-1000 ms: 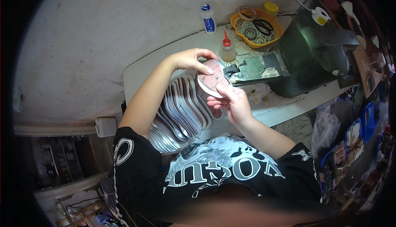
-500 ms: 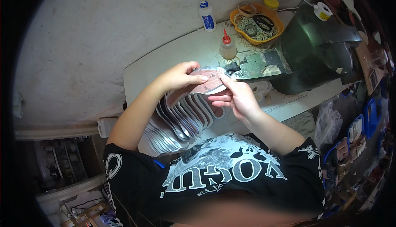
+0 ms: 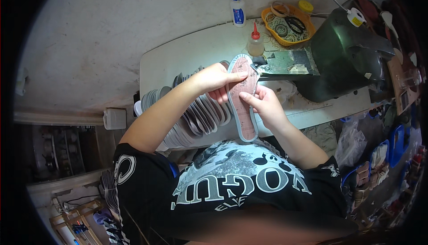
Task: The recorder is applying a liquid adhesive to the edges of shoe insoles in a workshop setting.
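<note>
Worktop (image 3: 171, 55) on my feed, insole row (image 3: 203, 116) centre, red-tipped bottle (image 3: 256, 47) upper centre, orange basket (image 3: 292, 42) upper right, machine (image 3: 343, 62) right

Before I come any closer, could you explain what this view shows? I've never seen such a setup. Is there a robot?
No robot here: these are a person's bare hands. A wide camera worn on the head looks down, which is why straight edges look bent.

The left hand and right hand together hold an insole, pinkish with a grey edge, thumbs on its face. Beside it, a dark green machine reaches out with a flat arm.

On the pale table are many sole-shaped pieces, partly hidden by the left forearm, a red-tipped squeeze bottle, a white-and-blue bottle and an orange basket of loops and rings.
</note>
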`<act>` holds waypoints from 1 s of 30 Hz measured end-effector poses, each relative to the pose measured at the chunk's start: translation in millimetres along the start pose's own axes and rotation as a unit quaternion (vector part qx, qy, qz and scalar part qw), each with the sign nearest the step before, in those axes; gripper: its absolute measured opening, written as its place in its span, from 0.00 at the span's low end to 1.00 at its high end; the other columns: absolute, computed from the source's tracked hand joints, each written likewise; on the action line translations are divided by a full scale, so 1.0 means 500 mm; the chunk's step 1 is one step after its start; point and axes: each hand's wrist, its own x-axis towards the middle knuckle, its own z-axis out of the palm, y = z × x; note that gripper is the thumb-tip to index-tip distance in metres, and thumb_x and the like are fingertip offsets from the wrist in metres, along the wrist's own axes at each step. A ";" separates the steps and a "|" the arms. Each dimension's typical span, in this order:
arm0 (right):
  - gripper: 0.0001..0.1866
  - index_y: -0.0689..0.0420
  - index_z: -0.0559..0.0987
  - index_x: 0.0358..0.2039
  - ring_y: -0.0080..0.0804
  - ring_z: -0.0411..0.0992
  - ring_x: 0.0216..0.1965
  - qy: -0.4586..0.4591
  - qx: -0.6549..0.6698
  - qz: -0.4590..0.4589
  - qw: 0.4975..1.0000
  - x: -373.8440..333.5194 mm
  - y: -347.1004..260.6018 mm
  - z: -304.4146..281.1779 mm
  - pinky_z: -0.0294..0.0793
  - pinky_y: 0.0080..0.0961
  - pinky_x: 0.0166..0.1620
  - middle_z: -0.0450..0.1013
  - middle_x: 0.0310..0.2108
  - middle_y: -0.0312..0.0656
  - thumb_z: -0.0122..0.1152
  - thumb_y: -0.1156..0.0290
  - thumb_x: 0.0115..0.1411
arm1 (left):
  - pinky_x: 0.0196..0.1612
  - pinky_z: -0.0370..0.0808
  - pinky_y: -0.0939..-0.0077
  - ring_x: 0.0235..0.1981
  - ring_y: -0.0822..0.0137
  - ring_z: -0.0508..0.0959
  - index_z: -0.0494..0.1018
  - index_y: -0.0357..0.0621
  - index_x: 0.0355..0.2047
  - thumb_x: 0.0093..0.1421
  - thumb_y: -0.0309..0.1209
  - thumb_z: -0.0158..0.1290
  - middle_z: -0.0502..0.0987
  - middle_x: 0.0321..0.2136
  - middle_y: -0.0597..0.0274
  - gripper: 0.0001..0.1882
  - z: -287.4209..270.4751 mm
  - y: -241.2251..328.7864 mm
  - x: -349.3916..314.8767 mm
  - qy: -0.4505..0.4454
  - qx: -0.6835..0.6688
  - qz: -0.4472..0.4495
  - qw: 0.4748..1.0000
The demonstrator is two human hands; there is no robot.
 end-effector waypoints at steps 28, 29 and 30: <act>0.14 0.65 0.77 0.34 0.15 0.70 0.28 -0.009 -0.174 -0.013 0.985 0.008 -0.035 -0.075 0.70 0.15 0.32 0.75 0.26 0.34 0.52 0.65 0.63 | 0.10 0.56 0.88 0.06 0.81 0.62 0.70 0.44 0.14 0.53 0.52 0.57 0.65 0.07 0.71 0.25 0.050 -0.053 0.032 0.125 -0.209 0.137 0.960; 0.14 0.65 0.78 0.34 0.15 0.70 0.28 -0.001 -0.263 -0.030 0.964 0.003 -0.041 -0.075 0.70 0.15 0.32 0.75 0.25 0.34 0.52 0.65 0.63 | 0.10 0.55 0.89 0.06 0.81 0.61 0.70 0.43 0.14 0.53 0.52 0.57 0.66 0.07 0.71 0.25 0.050 -0.055 0.034 0.133 -0.208 0.134 0.960; 0.13 0.65 0.77 0.35 0.15 0.70 0.28 0.010 -0.239 -0.035 0.970 -0.001 -0.046 -0.065 0.70 0.15 0.33 0.75 0.27 0.34 0.53 0.66 0.63 | 0.10 0.55 0.89 0.06 0.82 0.61 0.70 0.43 0.15 0.53 0.53 0.57 0.66 0.07 0.71 0.25 0.048 -0.058 0.036 0.141 -0.207 0.131 0.959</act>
